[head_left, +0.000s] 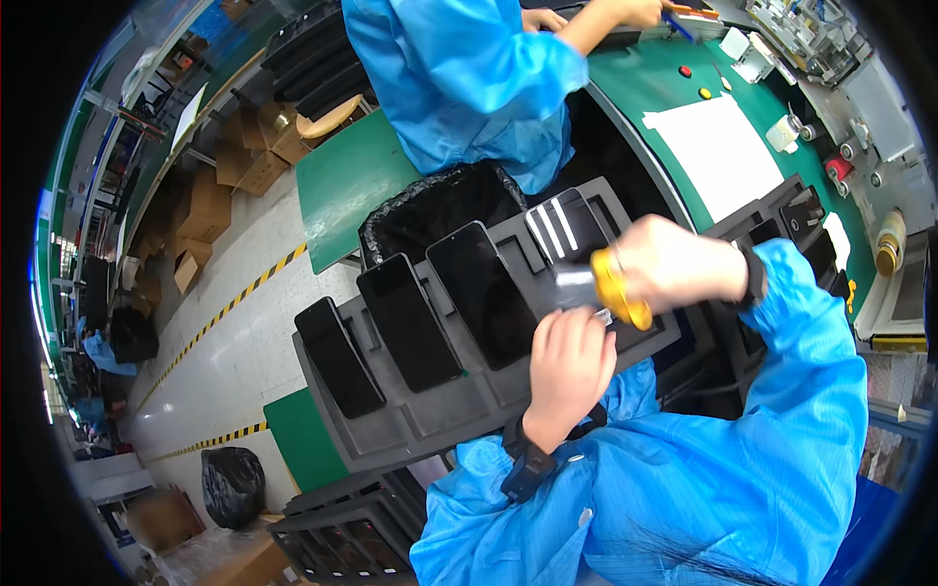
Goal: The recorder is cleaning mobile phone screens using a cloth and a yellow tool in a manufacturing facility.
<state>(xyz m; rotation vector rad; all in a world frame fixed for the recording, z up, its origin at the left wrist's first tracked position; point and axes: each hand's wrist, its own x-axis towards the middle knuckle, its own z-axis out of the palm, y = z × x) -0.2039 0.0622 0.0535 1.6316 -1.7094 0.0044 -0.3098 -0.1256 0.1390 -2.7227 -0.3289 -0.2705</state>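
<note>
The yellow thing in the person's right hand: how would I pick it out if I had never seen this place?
Start at the big dark grey tray with slots holding black phones. At its right end, both hands meet over a phone; the right hand grips the yellow tool. It is the only bright yellow item on the tray, beside the left hand.

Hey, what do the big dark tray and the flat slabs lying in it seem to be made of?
The tray looks like matte dark grey moulded foam or soft plastic: dull surface, no glare, rounded recessed slots. The black slabs look like glass-faced panels: smooth and glossy, and one by the right hand mirrors bright ceiling strips. The left hand rests on the tray.
</note>
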